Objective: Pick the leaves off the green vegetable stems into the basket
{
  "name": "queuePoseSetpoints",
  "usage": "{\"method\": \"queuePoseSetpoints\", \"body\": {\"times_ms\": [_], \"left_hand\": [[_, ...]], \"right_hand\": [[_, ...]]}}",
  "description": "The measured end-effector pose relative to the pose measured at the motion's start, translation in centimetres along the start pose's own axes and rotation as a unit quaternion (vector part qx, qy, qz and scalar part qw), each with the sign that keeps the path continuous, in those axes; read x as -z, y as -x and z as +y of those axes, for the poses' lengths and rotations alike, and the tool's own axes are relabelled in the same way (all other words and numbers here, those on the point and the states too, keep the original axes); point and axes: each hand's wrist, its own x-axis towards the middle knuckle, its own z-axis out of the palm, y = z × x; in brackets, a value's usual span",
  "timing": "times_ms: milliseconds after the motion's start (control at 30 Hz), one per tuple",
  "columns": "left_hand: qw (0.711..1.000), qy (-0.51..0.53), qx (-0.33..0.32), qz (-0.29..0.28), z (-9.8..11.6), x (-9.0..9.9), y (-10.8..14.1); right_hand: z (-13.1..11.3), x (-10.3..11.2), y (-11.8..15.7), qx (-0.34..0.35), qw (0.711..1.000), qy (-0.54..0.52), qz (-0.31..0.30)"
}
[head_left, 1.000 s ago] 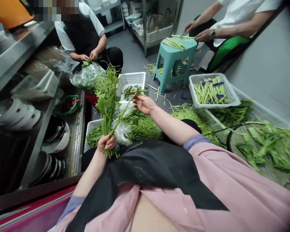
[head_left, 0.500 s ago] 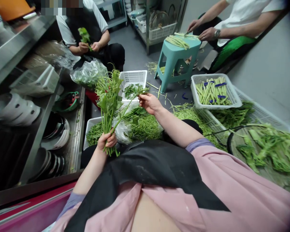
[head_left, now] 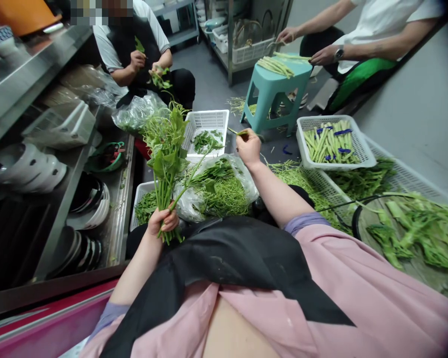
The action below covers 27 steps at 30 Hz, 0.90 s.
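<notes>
The leafy bunch (head_left: 167,159) is gripped in the curled left hand (head_left: 165,221). At two o'clock from it, a green strand (head_left: 242,133) is pinched by the right hand (head_left: 249,148).

A commercial-looking kitchen: left of the teal plastic stool (head_left: 272,82), grey metal shelving (head_left: 37,77) bears stacked round white dishes (head_left: 45,173); right of the stool, a white perforated plastic basket (head_left: 364,150) holds slender green stalks (head_left: 321,143).

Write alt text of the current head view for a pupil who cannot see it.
A person's left hand grips a bunch of leafy green stems, while the right hand pinches a thin green piece. An open plastic bag of greens lies before the black apron. Beyond, one co-worker holds leaves and another is at a turquoise stool.
</notes>
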Motion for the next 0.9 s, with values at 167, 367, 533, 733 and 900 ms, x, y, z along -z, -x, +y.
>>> {"method": "queuePoseSetpoints", "body": {"times_ms": [167, 367, 533, 733, 900], "left_hand": [[1.0, 0.014, -0.015, -0.013, 0.0, 0.4, 0.0], [0.999, 0.013, -0.011, -0.03, -0.2, 0.9, -0.2], [1.0, 0.009, -0.01, -0.021, -0.3, 0.7, -0.4], [1.0, 0.01, -0.006, -0.022, -0.5, 0.4, -0.7], [1.0, 0.015, -0.001, -0.025, -0.5, 0.3, -0.4]], "right_hand": [[4.5, -0.1, 3.3, -0.168, 0.882, 0.282, -0.337], [6.0, -0.6, 6.3, -0.18, 0.841, 0.334, -0.386], [2.8, 0.5, 3.2, -0.198, 0.916, 0.076, -0.34], [-1.2, -0.8, 3.1, -0.193, 0.896, -0.335, -0.219], [-1.3, -1.5, 3.1, -0.164, 0.921, -0.308, -0.175]]}}
